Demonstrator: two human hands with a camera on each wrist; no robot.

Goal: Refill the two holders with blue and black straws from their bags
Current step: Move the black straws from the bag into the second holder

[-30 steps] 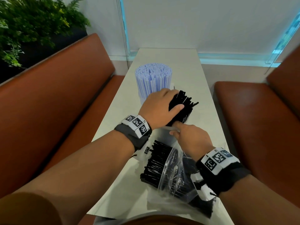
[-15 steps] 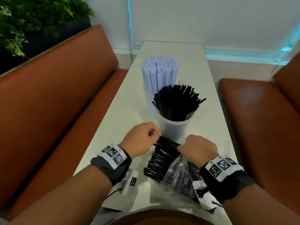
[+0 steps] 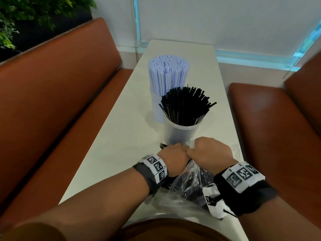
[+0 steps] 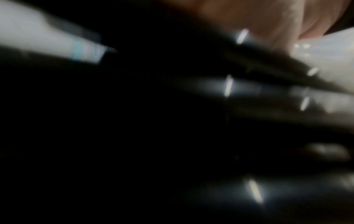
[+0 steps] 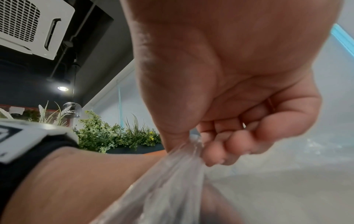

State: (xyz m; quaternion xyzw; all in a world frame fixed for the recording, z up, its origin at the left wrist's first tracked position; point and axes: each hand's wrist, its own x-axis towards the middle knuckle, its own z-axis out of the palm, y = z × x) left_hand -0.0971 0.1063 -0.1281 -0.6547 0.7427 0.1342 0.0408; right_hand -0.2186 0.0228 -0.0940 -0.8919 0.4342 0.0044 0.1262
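Blue straws (image 3: pixel 168 73) fill the far holder (image 3: pixel 155 106). In front of it, black straws (image 3: pixel 185 103) fan out of a clear holder (image 3: pixel 180 134). A clear bag (image 3: pixel 189 181) of black straws lies at the near table edge. My left hand (image 3: pixel 173 156) curls down over the bundle at the bag's mouth, and straw ends (image 3: pixel 163 145) poke out to its left. The left wrist view is dark and blurred, with black straws (image 4: pixel 249 94) close under the hand (image 4: pixel 268 19). My right hand (image 3: pixel 210 152) pinches the bag's plastic (image 5: pixel 178 174) between thumb and fingers (image 5: pixel 220 154).
The narrow white table (image 3: pixel 121 136) runs away from me between two brown bench seats (image 3: pixel 52 101) (image 3: pixel 269 119). A plant (image 3: pixel 26 13) stands behind the left bench. A window wall closes the far end.
My left hand left the top of the black straws in the holder and came back to the bundle at the bag's mouth. The right hand stayed on the bag. The two hands now touch.
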